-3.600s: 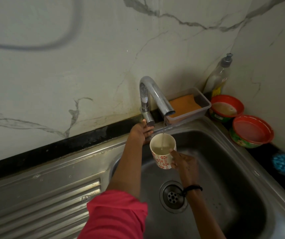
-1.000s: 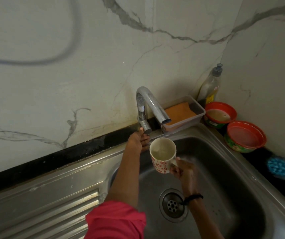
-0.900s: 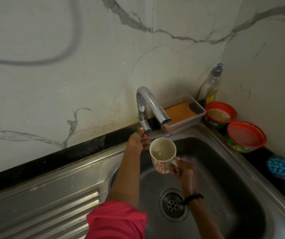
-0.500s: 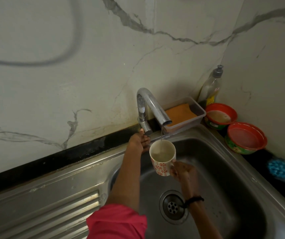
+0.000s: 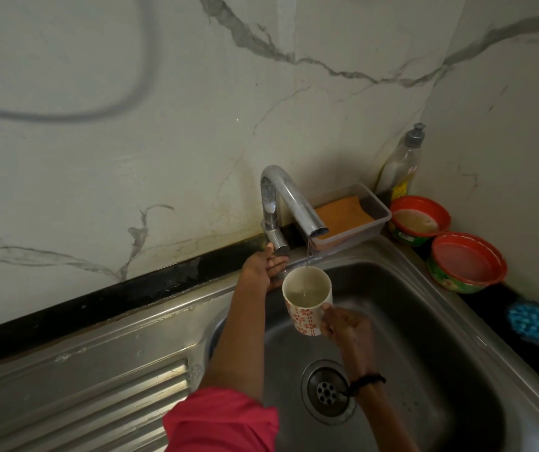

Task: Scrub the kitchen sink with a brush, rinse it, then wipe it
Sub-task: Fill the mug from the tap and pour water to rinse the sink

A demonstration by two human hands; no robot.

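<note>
A steel sink (image 5: 424, 327) with a round drain (image 5: 326, 391) fills the lower right. A chrome tap (image 5: 289, 203) arches over its back edge and a thin stream runs from the spout. My right hand (image 5: 346, 326) grips the handle of a white mug (image 5: 307, 300) with red flowers, held upright under the stream and partly filled with water. My left hand (image 5: 266, 265) rests on the tap's lever at the base. A blue-bristled brush (image 5: 535, 322) lies on the dark counter to the right of the sink.
A clear tray with an orange sponge (image 5: 343, 216) stands behind the sink. A soap bottle (image 5: 400, 166) stands in the corner with two red-rimmed bowls (image 5: 468, 261) beside it. A ribbed drainboard (image 5: 82, 399) extends left. Marble wall rises behind.
Both hands keep their places at the tap and under the spout. The water level in the mug has risen a little. The view has shifted slightly.
</note>
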